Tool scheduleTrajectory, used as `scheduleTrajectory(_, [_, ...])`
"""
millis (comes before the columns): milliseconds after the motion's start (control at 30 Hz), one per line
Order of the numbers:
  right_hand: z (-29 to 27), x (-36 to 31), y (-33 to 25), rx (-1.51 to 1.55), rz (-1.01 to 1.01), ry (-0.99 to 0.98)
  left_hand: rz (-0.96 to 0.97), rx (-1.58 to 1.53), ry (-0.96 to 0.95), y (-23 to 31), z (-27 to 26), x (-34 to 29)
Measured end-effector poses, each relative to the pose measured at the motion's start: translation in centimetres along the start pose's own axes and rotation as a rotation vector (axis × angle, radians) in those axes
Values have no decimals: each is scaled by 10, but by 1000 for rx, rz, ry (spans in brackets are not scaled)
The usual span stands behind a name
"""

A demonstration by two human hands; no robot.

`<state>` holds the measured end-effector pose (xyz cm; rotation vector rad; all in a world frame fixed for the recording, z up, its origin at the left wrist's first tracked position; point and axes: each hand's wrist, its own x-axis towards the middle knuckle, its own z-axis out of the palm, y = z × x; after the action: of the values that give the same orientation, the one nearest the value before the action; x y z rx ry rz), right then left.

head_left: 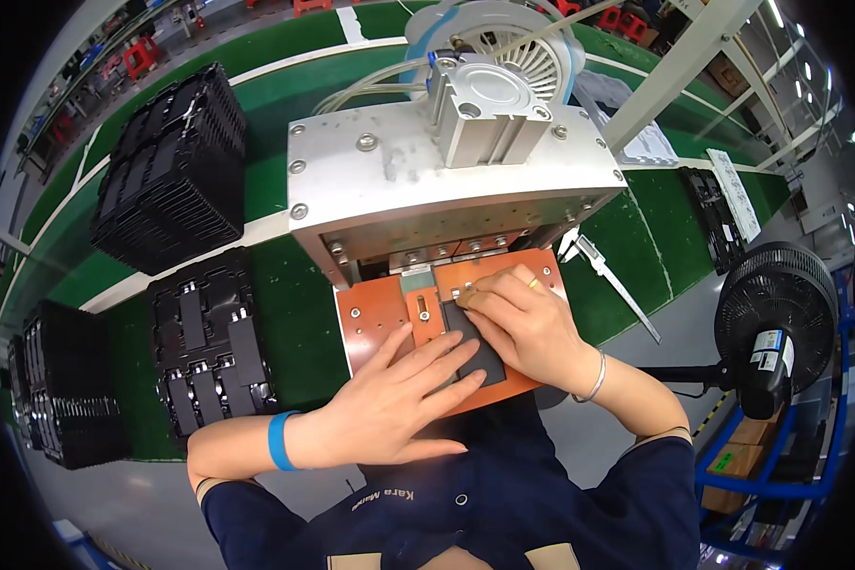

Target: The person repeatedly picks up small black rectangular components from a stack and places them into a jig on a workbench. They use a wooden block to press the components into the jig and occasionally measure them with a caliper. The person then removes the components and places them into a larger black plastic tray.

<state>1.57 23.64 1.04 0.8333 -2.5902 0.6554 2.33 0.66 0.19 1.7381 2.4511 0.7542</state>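
Observation:
A flat dark rectangular part (480,350) lies on the orange-brown fixture plate (370,313) under a grey metal press (446,180). My left hand (399,399) rests flat on the plate with its fingertips spread over the part's lower left edge. From the right, my right hand (522,318) presses its bent fingers on the part's upper end near the press opening. Neither hand lifts the part; both hold it down. Most of the part is hidden by my fingers.
A black tray (209,347) with similar dark parts sits left of the plate on the green mat. Stacked black trays (171,171) stand farther left and back. A metal caliper (613,280) lies right of the press. A black fan (774,318) stands at right.

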Motion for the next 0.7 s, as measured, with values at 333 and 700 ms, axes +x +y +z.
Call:
scheduleTrajectory(333, [4,4,2,-48,19,38,-23,16,-27,2,-2,2])
scheduleTrajectory(700, [-4,-17,-17,23,183,112,-43,-37,-44,-1,-6,3])
